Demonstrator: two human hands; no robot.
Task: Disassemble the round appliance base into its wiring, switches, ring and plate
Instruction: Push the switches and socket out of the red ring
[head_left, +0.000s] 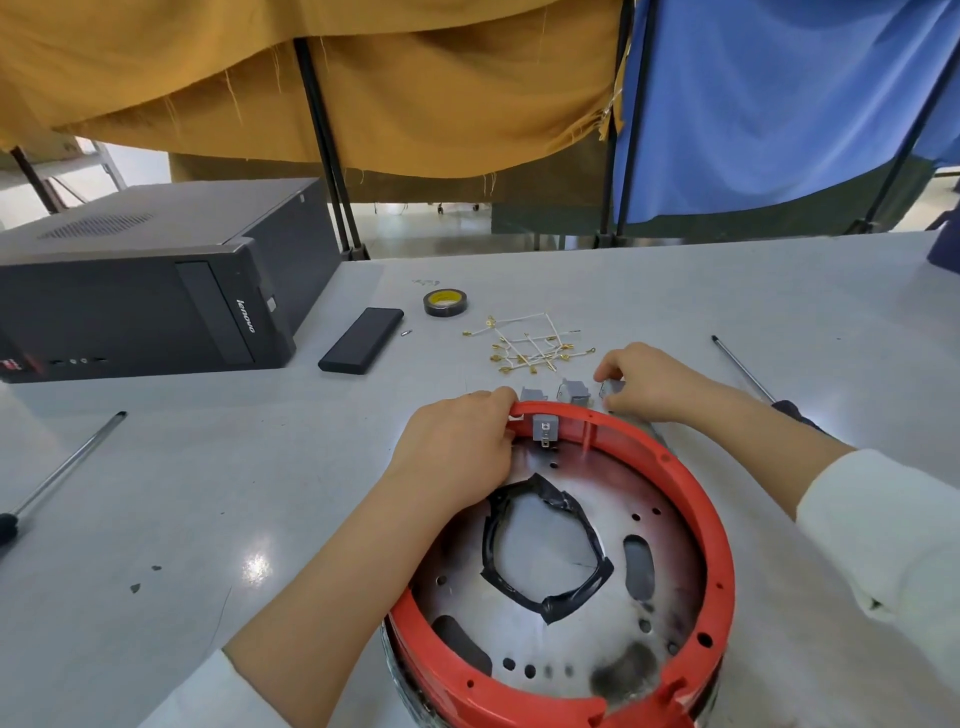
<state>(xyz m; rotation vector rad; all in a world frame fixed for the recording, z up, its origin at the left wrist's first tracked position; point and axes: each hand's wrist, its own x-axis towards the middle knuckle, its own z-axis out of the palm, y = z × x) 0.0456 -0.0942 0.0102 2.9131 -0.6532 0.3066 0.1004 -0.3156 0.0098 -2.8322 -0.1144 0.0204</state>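
The left hand (457, 441) gripped the red ring (714, 519) at its far rim, just beside the one mounted switch (544, 428); the right hand (644, 384) pinched a freed switch (613, 387) on the bench (208, 493) beyond; advisable to brace the ring firmly while easing the remaining switch out squarely.

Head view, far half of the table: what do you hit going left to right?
Black Lenovo computer case → flat black rectangular box → black roll of tape with yellow core → pile of white wires with brass terminals → right-hand screwdriver with steel shaft.
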